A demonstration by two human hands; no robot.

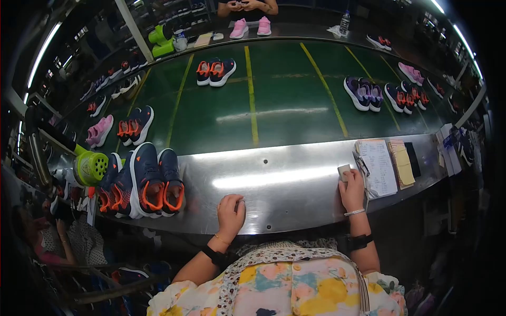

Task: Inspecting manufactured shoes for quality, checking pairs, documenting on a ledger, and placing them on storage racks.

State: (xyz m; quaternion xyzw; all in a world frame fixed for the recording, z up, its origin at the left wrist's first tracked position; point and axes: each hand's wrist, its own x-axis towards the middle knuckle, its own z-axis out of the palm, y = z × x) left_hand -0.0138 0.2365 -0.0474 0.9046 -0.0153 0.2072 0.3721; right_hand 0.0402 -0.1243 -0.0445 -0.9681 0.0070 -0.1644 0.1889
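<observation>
My right hand [352, 190] grips a small pale grey block [343, 171] at the right of the steel table [263, 203], beside an open notebook [377, 167] with handwriting. Farther left, my left hand [230, 215] rests on the steel near its front edge. Its fingers are curled in, and what they hold, if anything, is hidden. To the left of that hand, several navy shoes [141, 179] with orange linings and white soles stand close together on the steel, apart from it.
Beyond the steel runs a green conveyor belt [290, 116] with yellow lines, bearing navy-orange shoes [216, 72], navy-purple shoes [363, 95] and pink shoes [100, 130]. A green lamp-like device [92, 167] juts in at left. A yellow pad [402, 163] lies right. Another person's hands [245, 5] show opposite.
</observation>
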